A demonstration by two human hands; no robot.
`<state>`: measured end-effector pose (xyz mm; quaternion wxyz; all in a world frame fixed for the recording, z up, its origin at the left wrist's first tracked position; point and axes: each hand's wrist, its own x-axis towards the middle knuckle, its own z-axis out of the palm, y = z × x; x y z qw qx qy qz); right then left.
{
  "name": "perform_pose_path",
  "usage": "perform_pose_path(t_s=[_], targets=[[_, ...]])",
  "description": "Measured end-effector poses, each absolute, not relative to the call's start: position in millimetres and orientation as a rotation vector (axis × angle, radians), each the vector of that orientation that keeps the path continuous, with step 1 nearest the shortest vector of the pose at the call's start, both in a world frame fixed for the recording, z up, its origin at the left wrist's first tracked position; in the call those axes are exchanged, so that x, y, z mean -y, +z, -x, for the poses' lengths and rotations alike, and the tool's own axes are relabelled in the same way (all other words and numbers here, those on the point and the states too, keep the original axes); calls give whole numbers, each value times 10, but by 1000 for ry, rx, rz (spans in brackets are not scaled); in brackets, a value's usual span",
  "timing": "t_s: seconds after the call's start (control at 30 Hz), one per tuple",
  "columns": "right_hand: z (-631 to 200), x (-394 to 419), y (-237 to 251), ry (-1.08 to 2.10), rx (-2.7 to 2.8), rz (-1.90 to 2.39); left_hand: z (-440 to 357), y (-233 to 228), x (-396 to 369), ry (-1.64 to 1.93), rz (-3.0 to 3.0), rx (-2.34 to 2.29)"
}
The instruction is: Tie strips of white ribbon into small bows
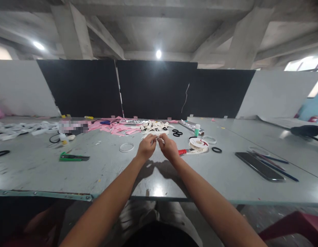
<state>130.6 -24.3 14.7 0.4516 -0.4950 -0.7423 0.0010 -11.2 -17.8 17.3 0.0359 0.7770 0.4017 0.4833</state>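
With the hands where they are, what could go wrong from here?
The left hand and right hand pinch a small pale piece; if dropped, it might be hard to spot near the similarly pale strips just beyond. The red-handled tool lies close beside the right hand, so an outward move could knock it.

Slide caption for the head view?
Left hand and right hand pinch a small pale piece above a gray table, ribbon spool nearby.
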Motion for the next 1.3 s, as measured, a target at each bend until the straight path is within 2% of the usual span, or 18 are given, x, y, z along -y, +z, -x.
perform_pose_path(t_s=[0.1, 0.47, 0.67, 1.1, 1.3], targets=[[-1295, 243, 148, 35, 1866, 1177, 124, 195, 204, 1422, -2434, -1306], [-1288, 104, 94, 621, 1433, 907, 96, 92, 79, 1559, -2056, -1153], [-1270, 94, 94, 676, 1491, 882, 91, 93, 29, 1570, -1806, -982], [-1242, 81, 145, 1123, 1226, 750, 68, 118, 37, 1549, -1664, -863], [-1220, 60, 137, 1064, 1164, 740, 59, 112, 19, 1644, -1429, -893]])
